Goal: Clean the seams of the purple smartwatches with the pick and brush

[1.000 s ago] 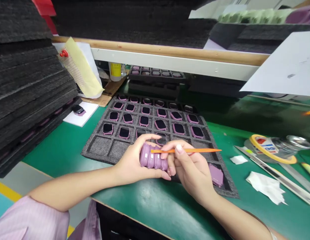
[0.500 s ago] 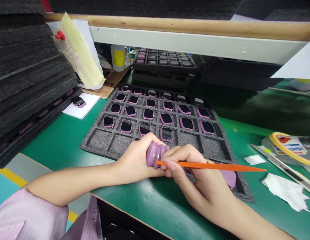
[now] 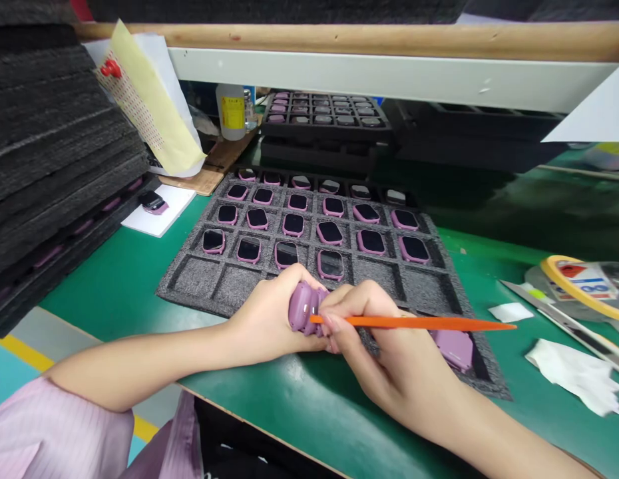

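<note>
The green tabletop [image 3: 289, 399] carries a grey foam tray [image 3: 200, 286] of pink watch cases [image 3: 257, 218], with stacked black foam trays [image 3: 54, 166] at its left. To its right lie a steel ruler [image 3: 574, 326], a crumpled white wipe [image 3: 574, 372] and a yellow-rimmed tape roll [image 3: 584, 283].

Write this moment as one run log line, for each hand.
Left hand: grips purple watch cases | Right hand: holds orange plastic pry stick

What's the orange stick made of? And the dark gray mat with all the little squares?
The orange pick looks like stiff plastic: one even color, a slight shine, and a thin, straight point. The dark gray tray looks like dull foam, with a rough, speckled surface and cut-out pockets, though the picture can't show how soft it is.
</note>
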A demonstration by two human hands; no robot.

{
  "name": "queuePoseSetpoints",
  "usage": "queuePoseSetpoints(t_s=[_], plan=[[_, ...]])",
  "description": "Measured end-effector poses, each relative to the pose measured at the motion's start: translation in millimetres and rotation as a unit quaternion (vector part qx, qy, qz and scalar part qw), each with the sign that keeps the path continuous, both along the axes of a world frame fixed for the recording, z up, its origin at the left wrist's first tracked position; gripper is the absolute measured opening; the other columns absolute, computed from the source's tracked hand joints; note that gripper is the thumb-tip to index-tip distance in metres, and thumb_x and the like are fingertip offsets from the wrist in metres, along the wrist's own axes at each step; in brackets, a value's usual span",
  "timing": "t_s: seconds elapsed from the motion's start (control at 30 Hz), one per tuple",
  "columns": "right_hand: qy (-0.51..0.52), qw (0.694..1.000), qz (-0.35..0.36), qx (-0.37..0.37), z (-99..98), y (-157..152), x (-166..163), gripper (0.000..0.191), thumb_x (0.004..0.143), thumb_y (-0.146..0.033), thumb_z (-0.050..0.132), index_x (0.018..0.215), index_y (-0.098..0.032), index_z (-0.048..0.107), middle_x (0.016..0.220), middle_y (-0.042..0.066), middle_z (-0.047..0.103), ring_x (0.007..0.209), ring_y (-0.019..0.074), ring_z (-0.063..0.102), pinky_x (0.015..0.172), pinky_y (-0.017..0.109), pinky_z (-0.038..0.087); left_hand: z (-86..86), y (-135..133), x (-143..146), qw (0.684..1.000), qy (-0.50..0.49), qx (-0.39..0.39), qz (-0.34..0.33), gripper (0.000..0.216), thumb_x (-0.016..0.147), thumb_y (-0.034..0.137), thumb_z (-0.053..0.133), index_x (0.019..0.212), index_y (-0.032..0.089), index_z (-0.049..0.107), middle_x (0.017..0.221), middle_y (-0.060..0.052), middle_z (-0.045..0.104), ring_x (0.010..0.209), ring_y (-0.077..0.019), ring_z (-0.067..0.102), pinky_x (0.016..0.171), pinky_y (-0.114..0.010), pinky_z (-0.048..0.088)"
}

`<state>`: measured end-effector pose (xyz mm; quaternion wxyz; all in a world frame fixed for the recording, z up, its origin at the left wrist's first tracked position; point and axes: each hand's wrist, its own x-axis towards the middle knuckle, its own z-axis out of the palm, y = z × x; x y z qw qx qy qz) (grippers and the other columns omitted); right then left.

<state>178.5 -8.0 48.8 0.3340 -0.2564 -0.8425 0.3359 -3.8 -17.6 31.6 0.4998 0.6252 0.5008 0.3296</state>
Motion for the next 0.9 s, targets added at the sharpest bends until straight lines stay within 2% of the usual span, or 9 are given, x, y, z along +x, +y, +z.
queuePoseSetpoints(t_s=[0.07, 0.2, 0.33, 0.5, 0.63, 0.77, 0.9], plan=[[-0.011, 1.000, 0.013, -0.005, 0.2, -0.1, 0.8, 0.013, 0.102, -0.013, 0.043, 0.094, -0.023, 0.044, 0.085, -0.002, 0.053, 0.075, 0.0106, 0.059, 0.064, 0.024, 0.050, 1.6, 0.2, 0.3, 1.000, 0.008, -0.001, 0.000, 0.049, 0.064, 0.033, 0.088, 0.097, 0.022, 0.053, 0.086, 0.004, 0.067, 0.072, -0.0141, 0.058, 0.065, -0.025, 0.042], [-0.009, 1.000, -0.003, -0.014, 2.6, -0.7, 3.1, 0.014, 0.103, -0.015, 0.042, 0.092, -0.023, 0.043, 0.082, -0.002, 0.051, 0.072, 0.0111, 0.059, 0.061, 0.024, 0.049, 3.1, 1.0, 0.5, 1.000, 0.020, -0.010, 0.009, 0.051, 0.062, 0.032, 0.090, 0.095, 0.022, 0.053, 0.079, 0.005, 0.064, 0.069, -0.0132, 0.056, 0.061, -0.024, 0.040], [-0.046, 0.999, 0.021, -0.018, 6.0, 0.1, 4.8, 0.013, 0.103, -0.016, 0.042, 0.092, -0.023, 0.045, 0.083, -0.001, 0.054, 0.073, 0.0118, 0.060, 0.062, 0.025, 0.050, 3.5, 1.2, 0.5, 1.000, 0.020, -0.007, -0.006, 0.049, 0.063, 0.031, 0.089, 0.096, 0.022, 0.053, 0.077, 0.006, 0.064, 0.066, -0.0120, 0.055, 0.059, -0.022, 0.038], [-0.025, 0.999, -0.002, -0.027, 8.1, 2.4, 3.1, 0.017, 0.103, -0.017, 0.043, 0.087, -0.022, 0.046, 0.082, 0.000, 0.054, 0.068, 0.0108, 0.058, 0.060, 0.024, 0.050, 4.6, 1.0, 1.2, 1.000, 0.028, -0.013, -0.001, 0.049, 0.063, 0.030, 0.088, 0.092, 0.022, 0.050, 0.069, 0.009, 0.060, 0.062, -0.0114, 0.053, 0.057, -0.022, 0.035], [-0.056, 0.998, 0.000, -0.032, 10.5, 2.6, 2.2, 0.017, 0.103, -0.019, 0.042, 0.086, -0.022, 0.046, 0.079, 0.000, 0.055, 0.066, 0.0129, 0.058, 0.056, 0.026, 0.049, 4.9, 1.3, 0.5, 0.999, 0.044, -0.009, -0.009, 0.048, 0.064, 0.033, 0.087, 0.093, 0.023, 0.050, 0.077, 0.006, 0.063, 0.065, -0.0125, 0.055, 0.058, -0.023, 0.036], [-0.048, 0.999, -0.014, -0.022, 11.4, 2.5, 2.4, 0.020, 0.103, -0.019, 0.042, 0.084, -0.023, 0.044, 0.077, 0.000, 0.055, 0.064, 0.0128, 0.058, 0.055, 0.026, 0.048, 5.6, 1.1, 0.2, 0.999, 0.050, -0.008, -0.006, 0.049, 0.063, 0.030, 0.088, 0.093, 0.023, 0.050, 0.074, 0.007, 0.061, 0.065, -0.0128, 0.055, 0.059, -0.023, 0.037], [-0.064, 0.998, 0.014, -0.015, 11.5, 2.0, 1.9, 0.015, 0.102, -0.018, 0.043, 0.089, -0.022, 0.048, 0.080, 0.000, 0.056, 0.068, 0.0124, 0.059, 0.058, 0.025, 0.049, 6.4, 0.6, 1.2, 0.999, 0.027, -0.016, -0.014, 0.047, 0.064, 0.029, 0.088, 0.093, 0.022, 0.051, 0.075, 0.007, 0.061, 0.065, -0.0119, 0.054, 0.058, -0.023, 0.037]])
